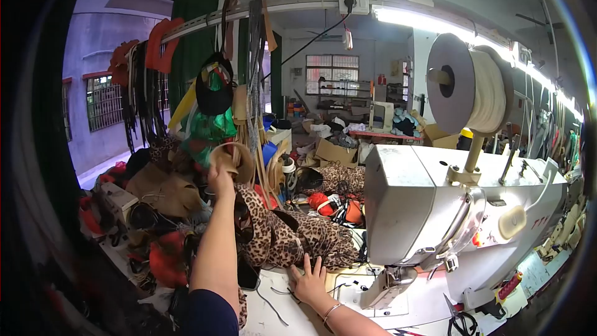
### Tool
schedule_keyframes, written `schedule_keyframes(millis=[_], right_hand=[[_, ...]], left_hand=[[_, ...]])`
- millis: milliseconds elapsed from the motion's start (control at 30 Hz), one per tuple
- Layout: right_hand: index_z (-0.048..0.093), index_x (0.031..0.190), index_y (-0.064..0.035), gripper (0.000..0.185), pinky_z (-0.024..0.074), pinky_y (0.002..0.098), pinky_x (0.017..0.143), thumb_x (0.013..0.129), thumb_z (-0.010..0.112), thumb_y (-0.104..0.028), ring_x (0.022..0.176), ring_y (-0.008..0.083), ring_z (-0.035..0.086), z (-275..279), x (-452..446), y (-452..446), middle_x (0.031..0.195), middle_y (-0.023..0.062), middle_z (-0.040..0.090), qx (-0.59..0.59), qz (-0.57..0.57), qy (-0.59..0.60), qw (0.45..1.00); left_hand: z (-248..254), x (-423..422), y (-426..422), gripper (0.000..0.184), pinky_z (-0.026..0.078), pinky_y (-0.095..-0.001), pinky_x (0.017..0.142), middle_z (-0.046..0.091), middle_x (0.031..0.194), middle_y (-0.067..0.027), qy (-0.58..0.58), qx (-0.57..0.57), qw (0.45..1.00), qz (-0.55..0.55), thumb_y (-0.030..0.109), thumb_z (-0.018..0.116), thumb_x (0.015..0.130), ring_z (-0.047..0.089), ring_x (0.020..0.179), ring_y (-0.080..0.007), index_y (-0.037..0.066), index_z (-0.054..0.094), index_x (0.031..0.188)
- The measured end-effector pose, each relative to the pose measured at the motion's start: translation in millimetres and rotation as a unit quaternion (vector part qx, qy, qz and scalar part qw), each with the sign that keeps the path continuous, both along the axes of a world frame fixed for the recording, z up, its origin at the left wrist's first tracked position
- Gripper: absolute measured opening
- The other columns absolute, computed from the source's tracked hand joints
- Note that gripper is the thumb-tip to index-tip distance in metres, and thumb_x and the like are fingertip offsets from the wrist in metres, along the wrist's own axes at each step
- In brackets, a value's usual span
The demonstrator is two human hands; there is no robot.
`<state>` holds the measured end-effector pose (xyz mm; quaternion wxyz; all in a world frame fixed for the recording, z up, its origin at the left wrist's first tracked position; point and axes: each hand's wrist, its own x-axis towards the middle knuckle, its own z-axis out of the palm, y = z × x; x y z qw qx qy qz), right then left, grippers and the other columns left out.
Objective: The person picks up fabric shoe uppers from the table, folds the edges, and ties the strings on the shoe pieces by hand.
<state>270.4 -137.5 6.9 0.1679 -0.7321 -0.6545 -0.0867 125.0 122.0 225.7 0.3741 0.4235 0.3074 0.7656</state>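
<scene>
Fingers of the right hand spread, palm down at the white table, tips against the near edge of leopard-print fabric; nothing seen gripped. Fabric bundled just beyond that hand, long axis roughly left to right, left end beside the left forearm. Right hand nearer the bundle's middle. Sewing machine right of and beyond the right hand. Farther out, left hand curled round the near-left edge of a tan looped piece; thumb placement unclear.
</scene>
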Motion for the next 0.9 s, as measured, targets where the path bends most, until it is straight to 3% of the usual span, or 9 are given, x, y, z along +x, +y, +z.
schedule_keyframes(millis=[233, 267, 333, 433, 500, 567, 667, 700, 900], right_hand=[[0.058, 0.126, -0.0109, 0.046, 0.0297, 0.0555, 0.105, 0.084, 0.064, -0.030, 0.136, 0.0403, 0.030, 51, -11, -41, 0.145, 0.0180, 0.038, 0.055, 0.043, 0.008, 0.998], [0.058, 0.125, -0.0089, 0.045, 0.0351, 0.0482, 0.103, 0.086, 0.063, -0.030, 0.130, 0.0361, 0.039, 55, -6, -44, 0.137, 0.0172, 0.047, 0.074, 0.120, 0.180, 0.973], [0.057, 0.123, -0.0038, 0.042, 0.0454, 0.0305, 0.093, 0.093, 0.059, -0.033, 0.114, 0.0253, 0.058, 75, -10, -69, 0.118, 0.0125, 0.063, 0.058, 0.145, 0.482, 0.862], [0.040, 0.138, -0.0070, 0.052, 0.0428, 0.0418, 0.100, 0.097, 0.048, -0.039, 0.121, 0.0294, 0.052, 83, 0, -119, 0.133, 0.0106, 0.052, -0.005, 0.162, 0.859, 0.486], [0.030, 0.142, -0.0070, 0.058, 0.0404, 0.0486, 0.102, 0.098, 0.046, -0.040, 0.122, 0.0331, 0.050, 68, 8, -163, 0.137, 0.0130, 0.046, 0.018, 0.194, 0.888, 0.417], [0.028, 0.142, -0.0022, 0.061, 0.0499, 0.0409, 0.090, 0.096, 0.055, -0.031, 0.111, 0.0236, 0.056, 55, 4, -205, 0.130, 0.0141, 0.049, 0.059, 0.065, 0.858, 0.507], [0.019, 0.141, 0.0068, 0.075, 0.0522, 0.0280, 0.079, 0.086, 0.067, -0.010, 0.099, 0.0206, 0.060, 22, -5, -259, 0.134, 0.0184, 0.041, 0.024, -0.024, 0.602, 0.797], [0.028, 0.140, 0.0004, 0.069, 0.0531, 0.0309, 0.079, 0.084, 0.067, -0.006, 0.096, 0.0205, 0.061, 10, -8, -271, 0.122, 0.0171, 0.049, 0.086, 0.035, 0.452, 0.887], [0.061, 0.113, -0.0029, 0.040, 0.0517, 0.0341, 0.077, 0.076, 0.073, -0.010, 0.091, 0.0264, 0.060, 7, -25, -278, 0.117, 0.0152, 0.057, 0.164, 0.088, 0.158, 0.970]], left_hand=[[59, -5, -91, 0.037, 0.039, -0.0319, 0.098, 0.056, 0.131, -0.0123, 0.209, 0.059, 0.970, 0.111, 0.021, 0.043, 0.101, 0.052, 0.120, -0.0231, 0.003, 0.051, 0.132], [61, -2, -112, 0.034, 0.039, -0.0316, 0.098, 0.056, 0.130, -0.0120, 0.183, 0.162, 0.964, 0.102, 0.015, 0.043, 0.100, 0.052, 0.121, -0.0224, 0.002, 0.052, 0.131], [57, 5, -176, 0.031, 0.042, -0.0327, 0.097, 0.060, 0.122, -0.0130, 0.209, 0.291, 0.929, 0.089, 0.005, 0.045, 0.096, 0.057, 0.114, -0.0242, 0.002, 0.056, 0.125], [-28, -2, -257, 0.049, 0.044, -0.0388, 0.098, 0.061, 0.119, -0.0147, 0.338, 0.351, 0.873, 0.002, -0.016, 0.049, 0.078, 0.057, 0.114, -0.0285, 0.001, 0.059, 0.122], [-88, -20, -318, 0.043, 0.046, -0.0396, 0.095, 0.063, 0.113, -0.0146, 0.488, 0.362, 0.794, 0.000, -0.009, 0.058, 0.073, 0.058, 0.107, -0.0301, 0.005, 0.066, 0.113], [-153, -38, -368, 0.040, 0.044, -0.0382, 0.093, 0.064, 0.112, -0.0072, 0.596, 0.290, 0.748, -0.047, 0.000, 0.057, 0.077, 0.058, 0.105, -0.0265, 0.015, 0.069, 0.113], [-210, -71, -412, 0.044, 0.042, -0.0419, 0.095, 0.063, 0.113, -0.0061, 0.653, 0.206, 0.722, -0.104, -0.001, 0.056, 0.076, 0.056, 0.108, -0.0262, 0.019, 0.069, 0.112], [-217, -79, -419, 0.045, 0.041, -0.0441, 0.096, 0.062, 0.113, -0.0066, 0.638, 0.197, 0.738, -0.098, -0.004, 0.056, 0.074, 0.055, 0.109, -0.0270, 0.017, 0.069, 0.112], [-208, -100, -452, 0.041, 0.038, -0.0460, 0.100, 0.061, 0.117, -0.0074, 0.632, 0.163, 0.752, -0.092, -0.002, 0.059, 0.071, 0.053, 0.112, -0.0283, 0.013, 0.069, 0.108]])
